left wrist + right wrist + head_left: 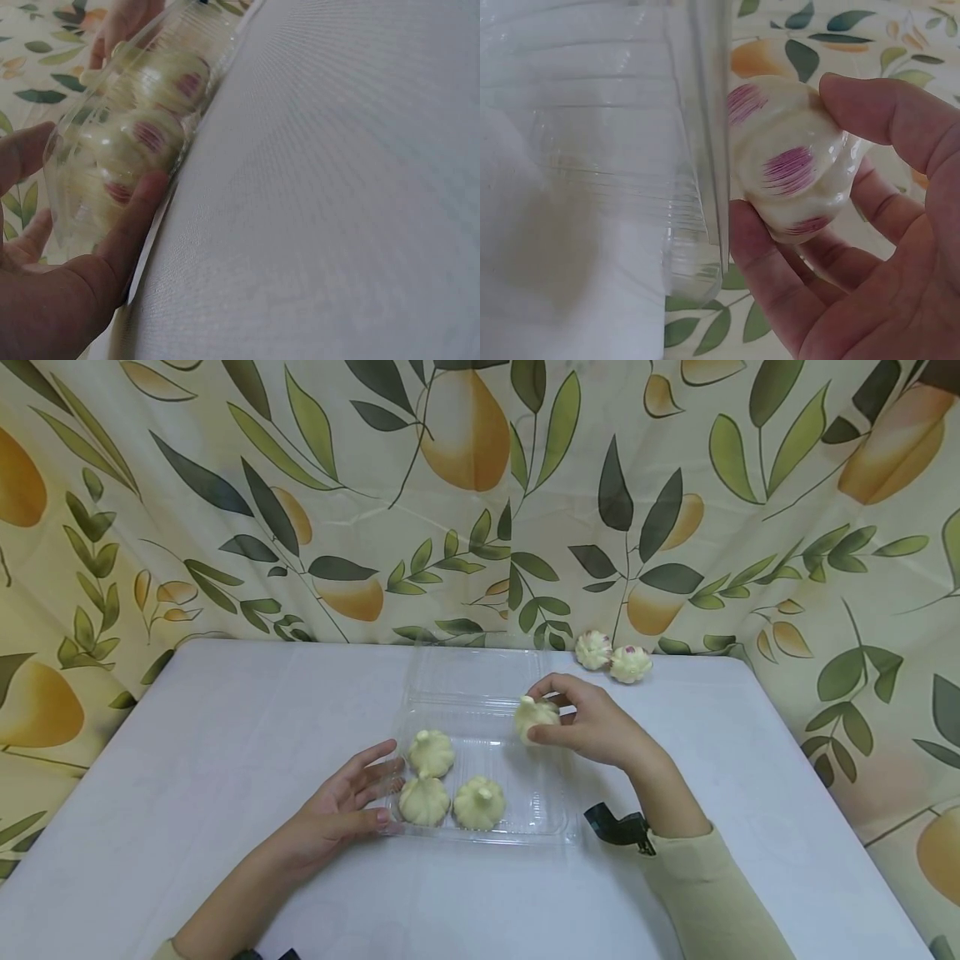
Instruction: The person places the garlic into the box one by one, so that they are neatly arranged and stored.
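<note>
A garlic bulb (536, 717) is being pinched between the thumb and fingers of the right hand (592, 718), over the far right part of a clear plastic clamshell container (525, 789); it is being gripped round its sides, apparently so that its underside is left free. Three garlic bulbs (480, 803) are being held in the container's left part, while a pair of bulbs (630, 664) is being borne by the tabletop (187, 760) at its far edge. The container's left side is being touched by the left hand (337, 802), fingers spread, thumb at the near corner, presumably to stop the light plastic sliding. The lid (472, 672) is lying folded back, probably for access. Whether the rim is being touched by the pinched bulb cannot be told; some right fingertips are being hidden behind it in the right wrist view.
</note>
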{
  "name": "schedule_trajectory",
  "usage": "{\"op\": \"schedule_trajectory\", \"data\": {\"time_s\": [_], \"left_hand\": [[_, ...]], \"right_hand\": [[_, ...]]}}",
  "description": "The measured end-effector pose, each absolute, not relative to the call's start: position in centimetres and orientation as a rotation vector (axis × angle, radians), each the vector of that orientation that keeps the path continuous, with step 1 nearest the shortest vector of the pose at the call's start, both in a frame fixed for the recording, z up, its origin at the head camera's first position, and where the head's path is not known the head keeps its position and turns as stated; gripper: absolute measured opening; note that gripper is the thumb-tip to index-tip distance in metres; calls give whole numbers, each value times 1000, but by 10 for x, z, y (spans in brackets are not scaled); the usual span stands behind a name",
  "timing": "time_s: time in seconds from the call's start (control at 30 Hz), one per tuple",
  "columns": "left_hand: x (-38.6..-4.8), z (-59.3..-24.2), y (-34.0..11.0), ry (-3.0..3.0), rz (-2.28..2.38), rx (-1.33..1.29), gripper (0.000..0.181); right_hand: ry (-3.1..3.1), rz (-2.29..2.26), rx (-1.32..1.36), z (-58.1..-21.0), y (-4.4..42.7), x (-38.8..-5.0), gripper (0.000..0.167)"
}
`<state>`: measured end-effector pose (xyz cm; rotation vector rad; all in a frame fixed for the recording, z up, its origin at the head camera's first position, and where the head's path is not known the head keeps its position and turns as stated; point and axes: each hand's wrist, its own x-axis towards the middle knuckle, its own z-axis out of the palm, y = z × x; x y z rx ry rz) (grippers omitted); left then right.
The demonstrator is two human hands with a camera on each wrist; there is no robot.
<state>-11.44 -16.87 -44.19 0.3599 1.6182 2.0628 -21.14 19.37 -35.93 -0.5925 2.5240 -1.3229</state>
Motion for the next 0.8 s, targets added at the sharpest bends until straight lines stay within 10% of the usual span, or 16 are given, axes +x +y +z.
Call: {"op": "schedule_trajectory", "data": {"time_s": [0.8], "left_hand": [[-114, -441, -168, 1623, 2056, 344, 84]], "right_hand": [[2527, -1333, -828, -365, 181, -209, 24]]}}
